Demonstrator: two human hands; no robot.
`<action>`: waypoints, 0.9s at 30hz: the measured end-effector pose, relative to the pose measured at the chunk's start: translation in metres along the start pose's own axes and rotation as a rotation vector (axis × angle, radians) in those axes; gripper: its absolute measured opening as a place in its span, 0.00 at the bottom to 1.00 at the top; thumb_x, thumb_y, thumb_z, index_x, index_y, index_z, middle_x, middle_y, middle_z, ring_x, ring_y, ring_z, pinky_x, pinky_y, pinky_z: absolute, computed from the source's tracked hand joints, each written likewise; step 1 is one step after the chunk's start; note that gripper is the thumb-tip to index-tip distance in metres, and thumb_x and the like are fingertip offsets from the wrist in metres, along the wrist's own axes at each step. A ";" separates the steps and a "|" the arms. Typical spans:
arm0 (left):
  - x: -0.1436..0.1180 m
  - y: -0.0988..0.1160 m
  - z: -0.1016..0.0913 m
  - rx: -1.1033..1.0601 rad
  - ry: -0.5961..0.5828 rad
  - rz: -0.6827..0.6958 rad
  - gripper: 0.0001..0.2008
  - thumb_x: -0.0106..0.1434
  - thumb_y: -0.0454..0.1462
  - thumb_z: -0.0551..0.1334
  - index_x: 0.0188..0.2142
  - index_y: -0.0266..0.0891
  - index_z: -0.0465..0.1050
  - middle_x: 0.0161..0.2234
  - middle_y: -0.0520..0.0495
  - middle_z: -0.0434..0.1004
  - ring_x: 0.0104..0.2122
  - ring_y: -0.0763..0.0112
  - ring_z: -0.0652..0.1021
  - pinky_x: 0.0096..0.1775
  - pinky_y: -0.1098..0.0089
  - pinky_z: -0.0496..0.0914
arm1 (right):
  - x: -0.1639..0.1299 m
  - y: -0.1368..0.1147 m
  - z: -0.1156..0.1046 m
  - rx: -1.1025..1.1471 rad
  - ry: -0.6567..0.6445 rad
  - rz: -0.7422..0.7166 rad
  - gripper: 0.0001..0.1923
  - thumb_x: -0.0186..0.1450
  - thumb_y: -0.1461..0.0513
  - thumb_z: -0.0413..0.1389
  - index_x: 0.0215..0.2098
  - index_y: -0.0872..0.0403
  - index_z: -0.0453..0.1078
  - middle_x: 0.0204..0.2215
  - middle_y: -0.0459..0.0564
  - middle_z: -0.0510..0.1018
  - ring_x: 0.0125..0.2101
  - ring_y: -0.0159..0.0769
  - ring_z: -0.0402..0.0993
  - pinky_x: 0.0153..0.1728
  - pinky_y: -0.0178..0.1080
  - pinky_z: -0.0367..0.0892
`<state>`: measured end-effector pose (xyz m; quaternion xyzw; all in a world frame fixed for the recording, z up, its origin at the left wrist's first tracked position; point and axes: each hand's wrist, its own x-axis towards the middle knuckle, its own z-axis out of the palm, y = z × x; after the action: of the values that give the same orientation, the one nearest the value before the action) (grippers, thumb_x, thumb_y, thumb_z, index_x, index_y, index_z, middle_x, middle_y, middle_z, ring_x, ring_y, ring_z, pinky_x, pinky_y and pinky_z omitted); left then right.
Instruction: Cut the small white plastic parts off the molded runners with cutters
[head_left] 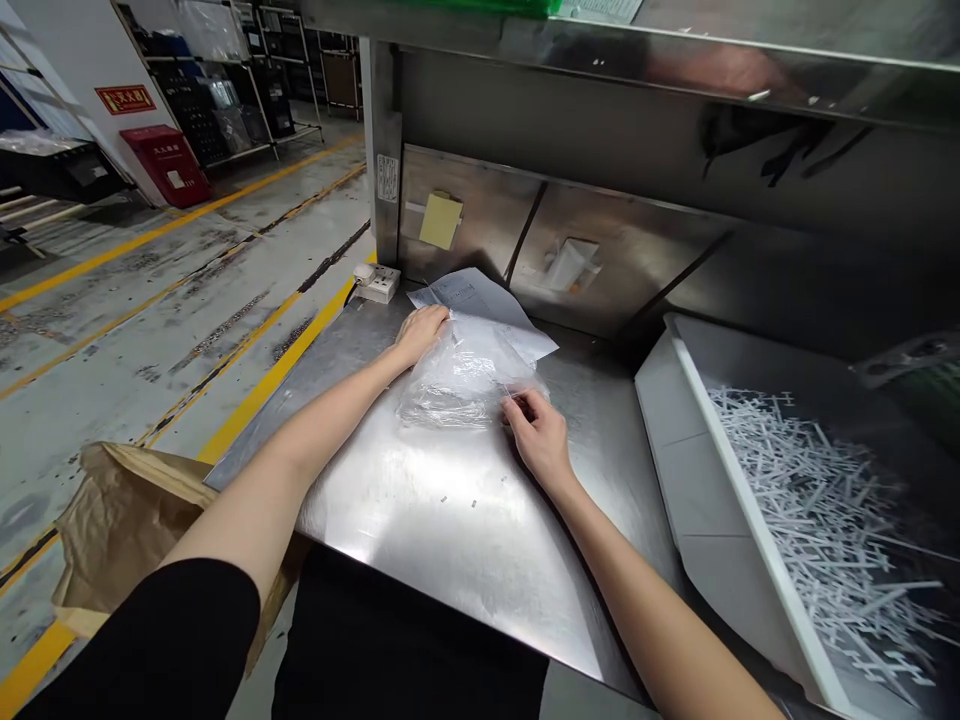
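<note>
A crumpled clear plastic bag lies on the metal worktable, partly over some white printed papers. At the bag's far left corner, my left hand is closed on the plastic, its fingertips partly hidden. My right hand pinches the bag's near right edge between thumb and fingers. Whether anything is inside the bag cannot be made out. Several tiny grey bits lie on the metal in front of it.
To the right stands a grey bin with many small white plastic pieces. A power strip sits at the back left corner. Beside the table's left edge is an open brown paper bag. A metal shelf overhangs the back.
</note>
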<state>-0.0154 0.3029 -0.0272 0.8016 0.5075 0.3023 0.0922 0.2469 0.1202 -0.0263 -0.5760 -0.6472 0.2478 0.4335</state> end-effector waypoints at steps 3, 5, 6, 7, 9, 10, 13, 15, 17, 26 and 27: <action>-0.001 0.000 0.001 0.007 0.074 -0.030 0.08 0.76 0.37 0.58 0.42 0.42 0.76 0.47 0.38 0.84 0.50 0.50 0.80 0.55 0.56 0.71 | 0.001 0.003 0.000 0.011 0.022 0.022 0.17 0.73 0.47 0.61 0.33 0.48 0.74 0.28 0.47 0.79 0.32 0.45 0.75 0.37 0.44 0.70; -0.007 0.000 -0.002 0.011 0.141 -0.053 0.10 0.79 0.38 0.56 0.45 0.42 0.76 0.48 0.37 0.83 0.51 0.50 0.78 0.57 0.55 0.70 | -0.001 0.005 -0.001 0.034 0.037 0.042 0.16 0.74 0.47 0.60 0.39 0.48 0.78 0.29 0.48 0.81 0.32 0.45 0.78 0.39 0.45 0.72; -0.011 0.000 -0.004 0.012 0.172 -0.060 0.12 0.80 0.39 0.54 0.47 0.42 0.76 0.50 0.36 0.82 0.52 0.50 0.78 0.58 0.54 0.69 | -0.003 0.005 -0.002 0.049 0.046 0.054 0.16 0.74 0.46 0.60 0.43 0.49 0.80 0.30 0.48 0.82 0.33 0.46 0.79 0.40 0.46 0.74; -0.014 0.000 -0.006 0.013 0.197 -0.062 0.13 0.81 0.40 0.52 0.48 0.42 0.76 0.51 0.36 0.82 0.53 0.50 0.77 0.59 0.54 0.69 | -0.005 0.006 -0.004 0.064 0.053 0.066 0.18 0.74 0.46 0.60 0.48 0.49 0.81 0.31 0.48 0.83 0.34 0.46 0.81 0.41 0.46 0.75; -0.018 0.001 -0.009 0.010 0.216 -0.043 0.15 0.82 0.40 0.50 0.50 0.41 0.76 0.54 0.35 0.81 0.55 0.50 0.77 0.60 0.54 0.69 | -0.009 0.005 -0.007 0.091 0.061 0.088 0.21 0.75 0.45 0.59 0.53 0.50 0.81 0.31 0.48 0.84 0.34 0.47 0.83 0.42 0.47 0.77; -0.020 0.001 -0.010 0.007 0.208 -0.022 0.15 0.82 0.40 0.51 0.50 0.42 0.76 0.55 0.35 0.81 0.56 0.51 0.77 0.61 0.54 0.69 | -0.011 0.005 -0.009 0.100 0.062 0.096 0.21 0.75 0.45 0.60 0.53 0.51 0.81 0.31 0.49 0.85 0.34 0.47 0.84 0.42 0.47 0.78; -0.020 0.000 -0.007 -0.005 0.120 0.057 0.11 0.80 0.41 0.55 0.48 0.43 0.77 0.53 0.39 0.84 0.55 0.55 0.80 0.60 0.58 0.72 | -0.014 0.003 -0.014 0.110 0.052 0.111 0.20 0.74 0.45 0.61 0.51 0.51 0.82 0.30 0.49 0.85 0.33 0.47 0.84 0.41 0.47 0.78; -0.020 -0.002 -0.004 -0.005 0.049 0.087 0.09 0.78 0.41 0.58 0.45 0.44 0.78 0.48 0.43 0.86 0.51 0.56 0.82 0.56 0.60 0.74 | -0.015 0.003 -0.017 0.109 0.036 0.117 0.20 0.73 0.46 0.62 0.51 0.51 0.82 0.29 0.49 0.85 0.31 0.46 0.83 0.41 0.47 0.78; -0.022 -0.006 -0.002 0.007 0.004 0.083 0.09 0.78 0.41 0.60 0.43 0.44 0.78 0.44 0.44 0.86 0.47 0.56 0.83 0.53 0.61 0.74 | -0.015 0.004 -0.019 0.109 0.018 0.121 0.20 0.73 0.46 0.62 0.51 0.51 0.83 0.29 0.49 0.85 0.31 0.46 0.83 0.40 0.47 0.77; -0.027 -0.009 -0.012 0.004 0.008 0.006 0.10 0.77 0.43 0.60 0.45 0.44 0.80 0.43 0.43 0.87 0.46 0.54 0.84 0.50 0.60 0.76 | -0.014 -0.002 -0.013 0.096 0.005 0.067 0.15 0.74 0.51 0.62 0.49 0.50 0.85 0.33 0.49 0.85 0.32 0.42 0.80 0.39 0.44 0.74; -0.024 -0.009 -0.014 -0.004 0.018 -0.010 0.11 0.77 0.42 0.59 0.45 0.44 0.80 0.43 0.42 0.87 0.46 0.54 0.85 0.50 0.60 0.76 | -0.014 -0.003 -0.013 0.088 0.007 0.061 0.15 0.74 0.51 0.62 0.49 0.50 0.85 0.32 0.49 0.85 0.32 0.42 0.79 0.39 0.44 0.74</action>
<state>-0.0372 0.2843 -0.0298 0.7961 0.5118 0.3100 0.0907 0.2555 0.1041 -0.0213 -0.5768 -0.6162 0.2872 0.4530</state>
